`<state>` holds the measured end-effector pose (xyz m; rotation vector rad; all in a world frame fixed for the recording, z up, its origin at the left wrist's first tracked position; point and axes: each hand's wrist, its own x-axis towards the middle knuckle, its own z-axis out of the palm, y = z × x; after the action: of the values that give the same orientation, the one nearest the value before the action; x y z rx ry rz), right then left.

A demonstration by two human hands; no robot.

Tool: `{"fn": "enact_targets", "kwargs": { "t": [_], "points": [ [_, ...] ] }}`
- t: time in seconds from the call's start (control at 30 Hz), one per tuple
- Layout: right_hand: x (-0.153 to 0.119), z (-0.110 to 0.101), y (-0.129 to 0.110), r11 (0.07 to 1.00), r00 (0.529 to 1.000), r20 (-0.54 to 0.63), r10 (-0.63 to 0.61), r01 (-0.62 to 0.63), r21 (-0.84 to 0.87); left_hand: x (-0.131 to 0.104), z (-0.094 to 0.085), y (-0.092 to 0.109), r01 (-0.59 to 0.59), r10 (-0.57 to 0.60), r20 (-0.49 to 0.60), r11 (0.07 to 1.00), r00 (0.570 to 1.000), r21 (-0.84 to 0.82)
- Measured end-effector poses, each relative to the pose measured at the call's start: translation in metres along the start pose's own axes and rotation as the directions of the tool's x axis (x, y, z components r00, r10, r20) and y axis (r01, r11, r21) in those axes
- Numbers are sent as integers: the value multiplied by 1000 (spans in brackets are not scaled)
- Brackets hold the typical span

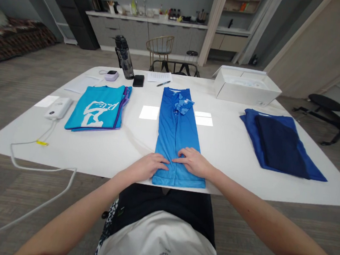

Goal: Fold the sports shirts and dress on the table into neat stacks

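Observation:
A blue T-shirt [177,132], folded into a long narrow strip, lies in front of me with its hem at the table's near edge. One patterned sleeve rests on top near the far end. My left hand [152,165] lies on the lower left side of the shirt, fingers stretched out over the fabric. On the lower right part, my right hand [193,161] rests with its fingers spread and pointing left. The fingertips of both hands are close to each other near the middle of the strip. Neither hand lifts the cloth.
To the left lies a stack of folded shirts [98,109], teal on top, beside a white power strip [58,108] with a cord. Dark blue folded clothes [281,144] lie right. Farther back are a bottle [125,57], black wallet-like item [138,81], pen [163,84] and white box [246,87].

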<state>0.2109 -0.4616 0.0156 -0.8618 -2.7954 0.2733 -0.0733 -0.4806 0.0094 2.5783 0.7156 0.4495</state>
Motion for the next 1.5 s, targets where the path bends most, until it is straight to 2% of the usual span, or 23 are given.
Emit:
{"fn": "enact_targets", "kwargs": {
  "t": [0.3, 0.67, 0.8, 0.9, 1.1, 1.33, 1.5],
  "points": [
    [-20, 0, -19, 997, 997, 58, -59, 56, 46, -11, -3, 9, 39, -39, 45, 999, 998, 7],
    [-24, -7, -39, 990, 989, 102, -105, 94, 108, -17, -1, 9, 49, -48, 40, 999, 998, -9],
    [-28, -5, -35, 987, 991, 89, -95, 83, 137, -19, -3, 4, 38, -36, 46, 998, 998, -46],
    [-34, -8, -32, 986, 994, 73, -76, 64, 153, -24, -10, 0, 43, -31, 89, 989, 996, -138],
    [-61, -23, -14, 984, 999, 22, 45, -48, 173, -37, -20, -1, 86, -52, 119, 949, 992, -303],
    [-91, -41, 11, 961, 988, 74, 132, -146, 235, -39, -21, 8, 61, -42, 91, 973, 995, -222],
    [-91, -37, 11, 942, 987, 92, 135, -156, 298, -30, -25, 6, 38, -14, 109, 976, 994, -214]
  ]
}}
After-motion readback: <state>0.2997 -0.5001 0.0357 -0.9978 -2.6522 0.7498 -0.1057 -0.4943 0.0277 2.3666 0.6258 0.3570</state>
